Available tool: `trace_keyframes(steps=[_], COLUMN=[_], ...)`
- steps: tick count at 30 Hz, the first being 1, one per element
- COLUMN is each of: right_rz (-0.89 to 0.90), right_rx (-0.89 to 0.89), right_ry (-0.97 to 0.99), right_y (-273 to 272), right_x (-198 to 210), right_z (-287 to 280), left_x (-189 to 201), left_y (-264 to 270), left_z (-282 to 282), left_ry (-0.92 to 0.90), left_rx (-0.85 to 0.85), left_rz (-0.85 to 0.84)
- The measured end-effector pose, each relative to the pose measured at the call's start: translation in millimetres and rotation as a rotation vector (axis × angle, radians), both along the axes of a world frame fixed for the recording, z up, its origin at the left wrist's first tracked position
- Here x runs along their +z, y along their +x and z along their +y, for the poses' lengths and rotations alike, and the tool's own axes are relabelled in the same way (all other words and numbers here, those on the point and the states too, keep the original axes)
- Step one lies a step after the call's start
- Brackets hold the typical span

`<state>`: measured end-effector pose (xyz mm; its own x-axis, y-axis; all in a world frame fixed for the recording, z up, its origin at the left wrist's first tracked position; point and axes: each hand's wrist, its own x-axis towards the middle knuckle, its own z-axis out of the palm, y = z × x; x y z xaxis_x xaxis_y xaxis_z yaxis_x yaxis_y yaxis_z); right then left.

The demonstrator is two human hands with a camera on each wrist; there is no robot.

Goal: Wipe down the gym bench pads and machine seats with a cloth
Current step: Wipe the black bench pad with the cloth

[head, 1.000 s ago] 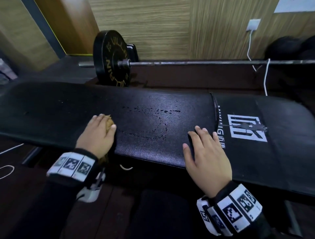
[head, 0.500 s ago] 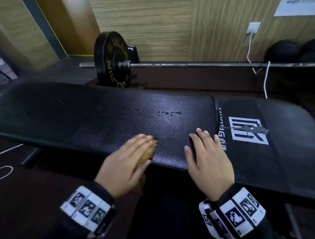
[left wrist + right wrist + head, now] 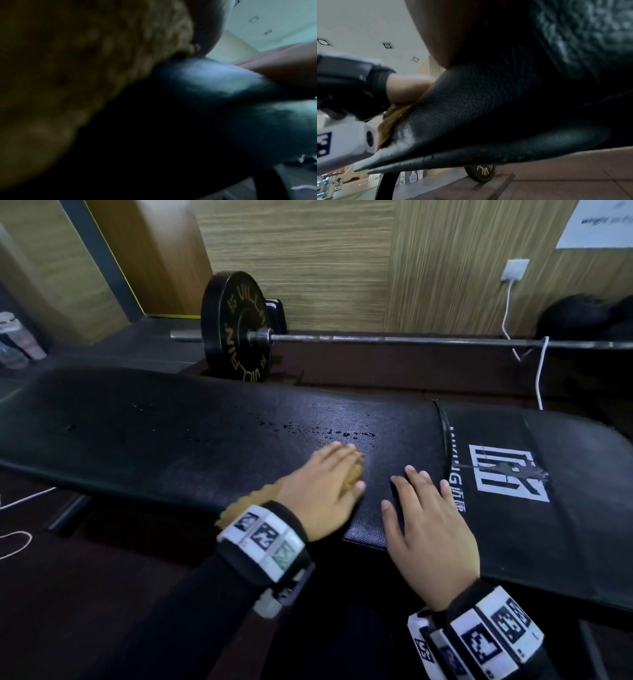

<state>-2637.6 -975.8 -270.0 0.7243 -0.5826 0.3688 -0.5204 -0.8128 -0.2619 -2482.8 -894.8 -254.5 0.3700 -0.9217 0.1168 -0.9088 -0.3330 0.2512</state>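
Bare bench pad [image 3: 144,433] stretches leftward; the barbell [image 3: 394,339] and weight plate [image 3: 236,326] block beyond its far edge.

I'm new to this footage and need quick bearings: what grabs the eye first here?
The long black padded bench fills the middle, beaded with water droplets on top. The left hand presses a tan textured cloth flat onto it beside the right hand, which rests open. Behind stands a black weight plate on a steel barbell.
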Motion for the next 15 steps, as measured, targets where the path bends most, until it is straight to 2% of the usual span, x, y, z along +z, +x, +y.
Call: trace_keyframes(steps=[5,7,11,15], right_rz=[0.046,0.093,0.315,0.401], right_rx=[-0.003,0.005,0.074,0.351], right_ry=[0.011,0.040,0.070,0.021], right_y=[-2,-1,3,16], right_x=[7,11,25,49], right_z=[0,0,0,8], left_x=[4,5,-1,-9], left_y=[-3,14,60,91], left_z=[6,24,71,103], left_ry=[-0.096,-0.095,0.006,-0.017], left_rx=[0.011,0.111,0.301,0.403], left_rz=[0.284,0.254,0.083,0.046])
